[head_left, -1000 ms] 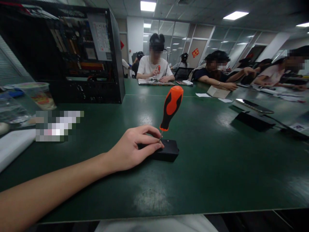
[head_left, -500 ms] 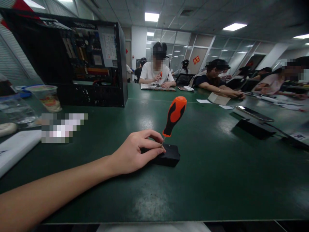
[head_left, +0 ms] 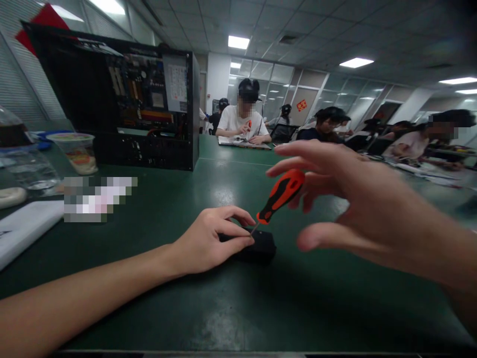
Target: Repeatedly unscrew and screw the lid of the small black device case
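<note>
My left hand (head_left: 219, 241) rests on a small black box (head_left: 263, 246) on the green table, thumb and fingertips pinched around the thin shaft of a screwdriver (head_left: 282, 194). The screwdriver has an orange and black handle and leans up to the right, its tip hidden by my fingers at the box's top. My right hand (head_left: 346, 199) hovers to the right of the handle, fingers spread and thumb apart, slightly blurred. Its fingers overlap the handle's edge in view but are not closed round it.
An open black computer case (head_left: 145, 109) stands at the back left. Before it are a plastic cup (head_left: 76, 151), a clear bottle (head_left: 32, 164) and a white flat object (head_left: 28, 228) at the left edge. Across the green table (head_left: 179, 313) sits a person in a white shirt (head_left: 238, 122).
My right hand has come in from the right, beside the screwdriver. The handle leans further right and lower. My left hand keeps its pinch, and the view has tilted up slightly.
</note>
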Motion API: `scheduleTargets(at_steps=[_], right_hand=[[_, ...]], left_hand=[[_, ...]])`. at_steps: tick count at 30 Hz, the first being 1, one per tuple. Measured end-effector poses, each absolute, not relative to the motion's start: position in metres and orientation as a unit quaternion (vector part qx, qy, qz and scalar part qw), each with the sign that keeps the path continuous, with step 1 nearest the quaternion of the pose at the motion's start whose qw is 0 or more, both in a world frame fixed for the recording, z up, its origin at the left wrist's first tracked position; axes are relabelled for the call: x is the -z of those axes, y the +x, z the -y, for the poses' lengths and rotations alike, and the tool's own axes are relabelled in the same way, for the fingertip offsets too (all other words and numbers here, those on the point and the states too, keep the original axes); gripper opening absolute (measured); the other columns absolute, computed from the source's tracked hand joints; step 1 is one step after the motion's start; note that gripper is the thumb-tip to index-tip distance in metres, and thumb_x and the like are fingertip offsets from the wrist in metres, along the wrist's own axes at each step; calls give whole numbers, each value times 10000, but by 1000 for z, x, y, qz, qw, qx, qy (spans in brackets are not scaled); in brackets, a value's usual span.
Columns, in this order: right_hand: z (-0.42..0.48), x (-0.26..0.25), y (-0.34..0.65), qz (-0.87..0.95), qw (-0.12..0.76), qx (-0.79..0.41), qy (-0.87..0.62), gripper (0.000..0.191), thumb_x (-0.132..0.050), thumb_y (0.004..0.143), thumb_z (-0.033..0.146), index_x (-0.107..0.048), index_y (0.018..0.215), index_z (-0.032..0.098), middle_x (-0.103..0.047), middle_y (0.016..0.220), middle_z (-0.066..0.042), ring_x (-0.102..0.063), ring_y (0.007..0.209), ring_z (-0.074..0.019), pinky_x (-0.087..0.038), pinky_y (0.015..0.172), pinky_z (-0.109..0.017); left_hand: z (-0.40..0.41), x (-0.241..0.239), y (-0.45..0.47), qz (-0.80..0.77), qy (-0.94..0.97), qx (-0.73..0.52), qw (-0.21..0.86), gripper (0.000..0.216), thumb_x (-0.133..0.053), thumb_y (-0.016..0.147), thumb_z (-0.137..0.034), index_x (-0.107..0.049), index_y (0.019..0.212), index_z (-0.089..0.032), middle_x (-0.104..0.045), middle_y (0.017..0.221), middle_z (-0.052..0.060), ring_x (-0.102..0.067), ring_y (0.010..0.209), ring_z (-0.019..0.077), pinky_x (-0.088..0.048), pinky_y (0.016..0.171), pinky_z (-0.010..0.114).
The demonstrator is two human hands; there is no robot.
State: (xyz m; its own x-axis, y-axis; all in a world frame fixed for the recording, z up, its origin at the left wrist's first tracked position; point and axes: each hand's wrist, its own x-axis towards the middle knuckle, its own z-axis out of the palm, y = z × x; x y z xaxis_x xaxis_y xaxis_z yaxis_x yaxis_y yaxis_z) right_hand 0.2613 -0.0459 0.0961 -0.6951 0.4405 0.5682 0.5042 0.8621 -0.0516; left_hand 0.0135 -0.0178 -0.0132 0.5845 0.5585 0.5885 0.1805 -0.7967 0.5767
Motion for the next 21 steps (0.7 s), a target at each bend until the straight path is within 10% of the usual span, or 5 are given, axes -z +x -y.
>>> scheduleTargets(at_steps=[6, 9, 13, 21], right_hand=[[35, -88, 223, 915, 305, 42, -263, 185, -635, 962, 300, -619, 1112, 192, -693, 895, -27, -658, 714, -152, -509, 623, -268], [38, -89, 228, 912, 317, -31, -258, 242, -638, 921, 187, -610, 1161, 205, -699, 945, -27, -672, 772, -150, -537, 651, -258], [28, -74, 257, 840, 451, -83, -290, 251, -699, 849, 159, -622, 1075, 234, -674, 859, 3, -639, 702, -132, -546, 609, -248], [-28, -26, 302, 663, 586, -286, -369, 194, -714, 785, 204, -604, 945, 215, -618, 688, 33, -577, 572, -124, -459, 446, -221]], left_hand=[[18, 12, 13, -237, 848, -408, 241, 109, -750, 896, -168, -811, 808, -191, -754, 1073, 50, -711, 958, 182, -534, 877, 281], [18, 12, 16, -265, 857, -374, 237, 85, -777, 876, -247, -791, 937, -191, -756, 1121, 52, -710, 966, 197, -539, 857, 290], [17, 11, 25, -312, 886, -277, 201, 594, -818, 807, -474, -678, 1295, -166, -751, 1210, 99, -709, 1042, 284, -543, 890, 375], [15, 6, 27, -293, 912, -214, 193, 371, -757, 859, -398, -734, 1158, -180, -784, 1092, 50, -730, 947, 233, -527, 816, 308]])
